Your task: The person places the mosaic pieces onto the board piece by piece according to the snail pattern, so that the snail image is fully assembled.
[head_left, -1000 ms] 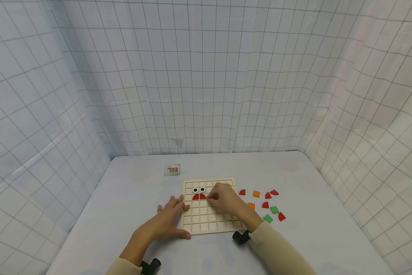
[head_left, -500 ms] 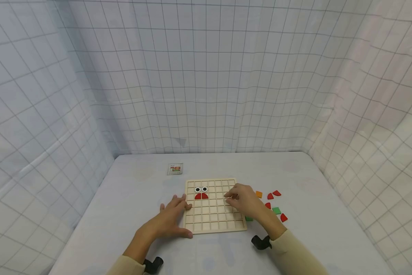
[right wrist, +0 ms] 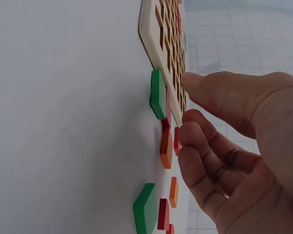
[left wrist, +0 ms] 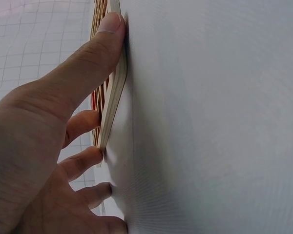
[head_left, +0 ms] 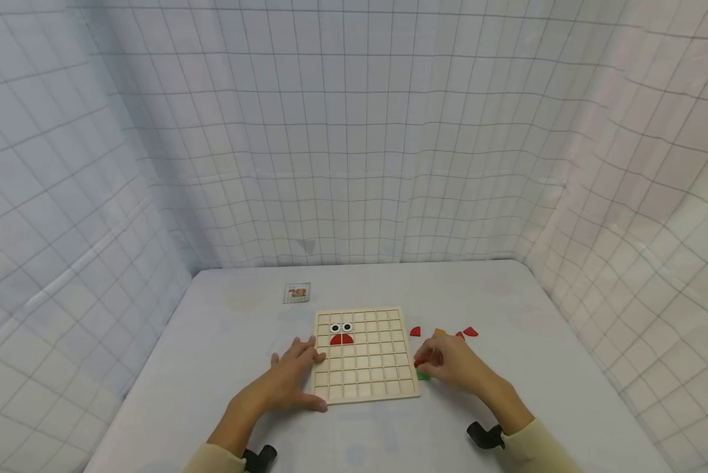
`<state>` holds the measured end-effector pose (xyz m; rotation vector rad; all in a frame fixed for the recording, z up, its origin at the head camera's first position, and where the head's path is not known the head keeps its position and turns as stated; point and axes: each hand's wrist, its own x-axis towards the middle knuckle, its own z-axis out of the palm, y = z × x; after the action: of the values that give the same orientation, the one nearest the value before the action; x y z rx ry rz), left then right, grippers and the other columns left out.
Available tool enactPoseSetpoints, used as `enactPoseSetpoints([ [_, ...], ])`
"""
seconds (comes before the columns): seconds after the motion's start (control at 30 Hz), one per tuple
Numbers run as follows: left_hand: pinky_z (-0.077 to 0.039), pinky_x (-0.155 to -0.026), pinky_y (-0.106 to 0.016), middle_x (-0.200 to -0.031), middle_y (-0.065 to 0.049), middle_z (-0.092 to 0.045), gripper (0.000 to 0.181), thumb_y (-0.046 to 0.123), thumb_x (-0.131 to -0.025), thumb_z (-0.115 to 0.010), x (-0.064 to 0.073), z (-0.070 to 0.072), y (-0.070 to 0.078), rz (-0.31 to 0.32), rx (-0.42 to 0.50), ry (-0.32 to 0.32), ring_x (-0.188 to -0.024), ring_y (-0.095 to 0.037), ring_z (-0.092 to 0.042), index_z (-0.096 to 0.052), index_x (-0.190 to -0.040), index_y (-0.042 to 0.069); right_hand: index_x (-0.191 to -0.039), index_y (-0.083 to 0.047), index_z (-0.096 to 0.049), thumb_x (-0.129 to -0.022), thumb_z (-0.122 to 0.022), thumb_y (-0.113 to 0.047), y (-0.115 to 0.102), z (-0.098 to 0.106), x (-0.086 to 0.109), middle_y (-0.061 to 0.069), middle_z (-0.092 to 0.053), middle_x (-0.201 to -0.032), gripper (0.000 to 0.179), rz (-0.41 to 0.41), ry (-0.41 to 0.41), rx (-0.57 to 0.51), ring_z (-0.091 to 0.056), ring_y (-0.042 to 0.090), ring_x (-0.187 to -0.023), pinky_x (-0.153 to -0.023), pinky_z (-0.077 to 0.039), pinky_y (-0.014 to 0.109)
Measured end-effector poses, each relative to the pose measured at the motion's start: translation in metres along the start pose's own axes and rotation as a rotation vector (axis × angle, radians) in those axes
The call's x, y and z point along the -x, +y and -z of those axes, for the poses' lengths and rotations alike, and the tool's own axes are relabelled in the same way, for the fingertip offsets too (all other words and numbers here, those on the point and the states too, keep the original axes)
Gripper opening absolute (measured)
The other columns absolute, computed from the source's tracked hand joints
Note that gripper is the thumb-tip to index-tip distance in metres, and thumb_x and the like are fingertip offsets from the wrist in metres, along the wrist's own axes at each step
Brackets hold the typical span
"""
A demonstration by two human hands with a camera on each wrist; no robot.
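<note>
My left hand (head_left: 291, 378) lies spread at the left side of a pale wooden grid board (head_left: 366, 368). Its thumb touches the board's front corner, as the left wrist view shows. Two eye tiles (head_left: 341, 327) sit in the grid above two red quarter-round tiles (head_left: 341, 339). Beyond the board's right edge, my right hand (head_left: 454, 361) hovers over loose tiles, its bent fingers and thumb apart with nothing visible between them. Below the fingertips are a green square tile (right wrist: 158, 95) against the board and a red tile (right wrist: 167, 107) behind it, partly hidden.
More loose tiles lie right of the board: orange (right wrist: 167, 148), red (head_left: 416, 331), another green (right wrist: 145, 208) and several others, partly hidden by the right hand. A small picture card (head_left: 297, 293) lies behind the board. White grid-patterned curtains (head_left: 324, 164) enclose the table.
My right hand has moved from the middle of the board rightward and nearer, to the loose tiles off its right edge. The left hand stays in place.
</note>
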<state>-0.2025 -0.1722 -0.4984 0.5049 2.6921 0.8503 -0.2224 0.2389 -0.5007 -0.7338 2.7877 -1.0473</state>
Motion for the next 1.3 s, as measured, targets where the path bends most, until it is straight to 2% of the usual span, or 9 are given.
enactPoseSetpoints([
  [0.17, -0.012, -0.126, -0.1, -0.19, -0.027, -0.031, 0.094, 0.045, -0.075, -0.111, 0.002, 0.004, 0.001, 0.01, 0.004, 0.0, -0.177, -0.063, -0.019, -0.067, -0.15, 0.012, -0.112, -0.015, -0.086, -0.097, -0.095, -0.009, 0.005, -0.001, 0.006, -0.006, -0.081, -0.104, 0.018, 0.007, -0.054, -0.047, -0.06, 0.005, -0.082, -0.071, -0.053, 0.021],
  [0.37, -0.011, -0.126, -0.101, -0.19, -0.028, -0.031, 0.093, 0.043, -0.074, -0.112, 0.002, 0.002, -0.002, 0.007, 0.027, -0.006, -0.177, -0.065, -0.018, -0.067, -0.15, 0.013, -0.114, -0.014, -0.086, -0.097, -0.095, -0.008, 0.009, -0.004, 0.009, -0.007, -0.077, -0.101, 0.02, 0.011, -0.085, -0.051, -0.061, 0.001, -0.083, -0.074, -0.056, 0.02],
  [0.6, -0.009, -0.127, -0.1, -0.191, -0.025, -0.03, 0.093, 0.043, -0.074, -0.112, 0.005, -0.003, -0.002, 0.014, 0.045, -0.011, -0.178, -0.063, -0.016, -0.067, -0.15, 0.014, -0.111, -0.016, -0.085, -0.097, -0.095, -0.008, 0.013, -0.006, 0.014, -0.008, -0.078, -0.101, 0.02, 0.035, -0.089, -0.04, -0.063, -0.001, -0.084, -0.075, -0.058, 0.021],
  [0.9, -0.008, -0.128, -0.099, -0.192, -0.024, -0.03, 0.092, 0.043, -0.073, -0.112, 0.003, -0.003, -0.002, 0.004, 0.045, -0.005, -0.179, -0.062, -0.016, -0.067, -0.149, 0.015, -0.11, -0.017, -0.084, -0.096, -0.094, -0.006, 0.015, -0.009, 0.017, -0.008, -0.077, -0.101, 0.021, 0.001, -0.079, -0.048, -0.063, -0.003, -0.084, -0.078, -0.061, 0.021],
  [1.3, -0.01, -0.128, -0.099, -0.192, -0.023, -0.029, 0.095, 0.043, -0.074, -0.112, 0.001, -0.002, -0.002, 0.019, 0.032, -0.004, -0.179, -0.06, -0.017, -0.065, -0.151, 0.013, -0.111, -0.014, -0.084, -0.096, -0.094, -0.004, 0.013, -0.002, 0.007, -0.005, -0.078, -0.1, 0.02, 0.029, -0.106, -0.06, -0.065, -0.002, -0.085, -0.076, -0.061, 0.021],
])
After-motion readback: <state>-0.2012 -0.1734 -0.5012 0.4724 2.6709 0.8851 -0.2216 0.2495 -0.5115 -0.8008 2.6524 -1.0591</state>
